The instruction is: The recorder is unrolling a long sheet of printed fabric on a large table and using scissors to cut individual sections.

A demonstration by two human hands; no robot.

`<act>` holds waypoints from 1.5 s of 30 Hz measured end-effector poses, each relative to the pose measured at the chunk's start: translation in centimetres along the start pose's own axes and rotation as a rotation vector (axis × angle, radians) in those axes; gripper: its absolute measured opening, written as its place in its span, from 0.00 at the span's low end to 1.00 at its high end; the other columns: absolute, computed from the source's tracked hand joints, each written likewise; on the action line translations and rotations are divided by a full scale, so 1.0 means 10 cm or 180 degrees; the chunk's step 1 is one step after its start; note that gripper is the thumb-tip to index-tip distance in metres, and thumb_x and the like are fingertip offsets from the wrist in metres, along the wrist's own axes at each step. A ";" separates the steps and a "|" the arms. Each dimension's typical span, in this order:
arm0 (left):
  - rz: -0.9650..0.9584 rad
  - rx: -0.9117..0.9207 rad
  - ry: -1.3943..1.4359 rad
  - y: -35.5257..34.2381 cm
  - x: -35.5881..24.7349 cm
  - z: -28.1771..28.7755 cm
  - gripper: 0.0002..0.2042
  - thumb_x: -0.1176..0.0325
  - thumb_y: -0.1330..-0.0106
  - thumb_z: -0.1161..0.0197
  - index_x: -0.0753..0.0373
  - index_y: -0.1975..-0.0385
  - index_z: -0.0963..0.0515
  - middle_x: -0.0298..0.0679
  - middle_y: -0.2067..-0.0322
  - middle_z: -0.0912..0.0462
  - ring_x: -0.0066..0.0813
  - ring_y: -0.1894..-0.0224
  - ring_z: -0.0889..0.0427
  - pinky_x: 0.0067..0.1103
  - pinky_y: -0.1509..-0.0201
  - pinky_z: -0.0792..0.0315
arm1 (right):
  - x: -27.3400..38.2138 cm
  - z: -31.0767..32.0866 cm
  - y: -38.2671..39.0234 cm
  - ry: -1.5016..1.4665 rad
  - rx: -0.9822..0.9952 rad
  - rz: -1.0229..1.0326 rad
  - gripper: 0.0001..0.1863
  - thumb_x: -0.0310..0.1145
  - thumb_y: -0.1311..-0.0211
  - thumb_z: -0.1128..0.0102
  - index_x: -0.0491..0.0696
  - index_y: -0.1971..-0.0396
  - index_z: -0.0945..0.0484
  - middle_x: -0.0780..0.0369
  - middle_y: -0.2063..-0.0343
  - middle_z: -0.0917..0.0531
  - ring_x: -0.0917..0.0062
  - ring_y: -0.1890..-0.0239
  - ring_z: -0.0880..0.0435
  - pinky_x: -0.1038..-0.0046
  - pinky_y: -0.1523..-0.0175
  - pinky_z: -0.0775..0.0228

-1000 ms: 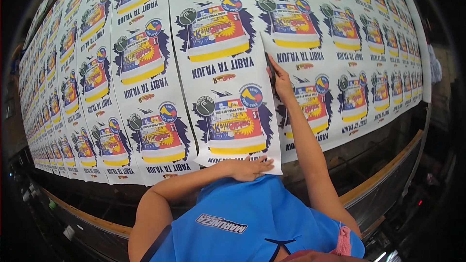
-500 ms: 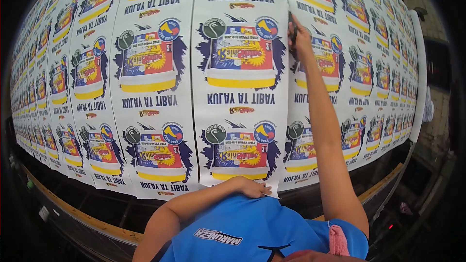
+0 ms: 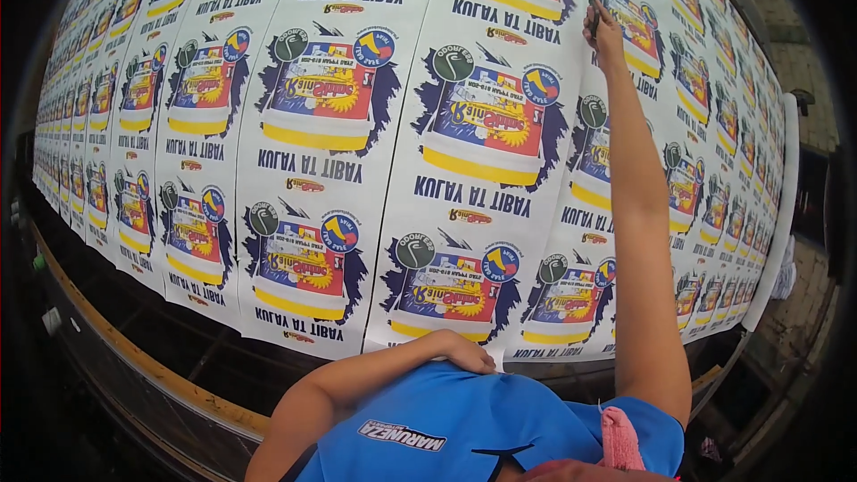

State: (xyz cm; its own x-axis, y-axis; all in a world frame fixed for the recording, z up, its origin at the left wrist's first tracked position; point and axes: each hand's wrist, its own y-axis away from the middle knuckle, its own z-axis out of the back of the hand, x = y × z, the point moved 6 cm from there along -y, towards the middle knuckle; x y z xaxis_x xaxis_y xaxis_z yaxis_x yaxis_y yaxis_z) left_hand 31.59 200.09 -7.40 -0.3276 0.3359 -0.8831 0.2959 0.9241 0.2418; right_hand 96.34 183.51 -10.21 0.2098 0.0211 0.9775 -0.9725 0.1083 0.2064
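A large white printed sheet (image 3: 393, 180) spreads out before me, covered in repeated colourful pictures and dark lettering, all upside down to me. Long lines split it into strips. My right arm is stretched far across it, and my right hand (image 3: 607, 34) is closed around a slim dark cutter (image 3: 594, 21) at the edge of one strip. The cutter's tip is too small to make out. Close to my blue shirt, my left hand (image 3: 460, 352) is bent inward, its fingers curled on the near end of a strip, whose white corner shows beside the fingertips.
A wooden edge strip (image 3: 178, 384) on a dark frame runs along the near side, below the sheet's hanging edge. At the right, a pale roll-like border (image 3: 778, 223) bounds the sheet, with a whitish cloth (image 3: 786, 277) beyond it.
My right hand has moved farther away and to the right with the cutter along the strip. The view has turned, so the strips now slant. My left hand stays at the near edge.
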 end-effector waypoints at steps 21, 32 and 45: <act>-0.2525 -0.2233 -0.1187 -2.09 -2.02 -1.10 0.28 0.54 0.25 0.47 0.63 0.31 0.38 0.50 0.24 0.51 0.46 0.25 0.44 0.49 0.24 0.49 | 1.43 1.78 3.26 -0.2159 -0.0584 0.1419 0.16 0.39 0.30 0.37 0.53 0.46 0.23 0.67 0.75 0.22 0.83 0.81 0.24 0.84 0.83 0.43; -0.2089 -0.0566 -0.4124 -3.08 -1.44 -2.46 0.31 0.58 0.39 0.38 0.57 0.34 0.31 0.42 0.30 0.36 0.51 0.25 0.47 0.56 0.25 0.55 | 0.58 4.35 6.02 -0.1270 -0.1236 0.1128 0.22 0.33 0.25 0.47 0.52 0.34 0.29 0.69 0.72 0.21 0.87 0.79 0.26 0.85 0.78 0.39; 0.0979 -0.3326 -0.5207 -3.11 -0.66 -0.68 0.40 0.69 0.38 0.44 0.68 0.25 0.53 0.53 0.23 0.58 0.57 0.21 0.62 0.69 0.30 0.67 | -2.05 4.00 9.34 -0.1352 -0.0785 -0.0772 0.25 0.48 0.25 0.53 0.60 0.32 0.35 0.64 0.75 0.21 0.81 0.84 0.25 0.84 0.81 0.46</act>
State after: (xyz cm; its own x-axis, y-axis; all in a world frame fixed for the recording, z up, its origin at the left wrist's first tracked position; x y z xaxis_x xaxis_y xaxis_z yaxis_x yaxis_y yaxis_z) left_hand 18.47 170.31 -6.35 0.8080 0.5830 -0.0858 -0.5854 0.8107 -0.0046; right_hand -2.89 153.39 -9.23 0.3160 -0.4312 0.8451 -0.8380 0.2909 0.4617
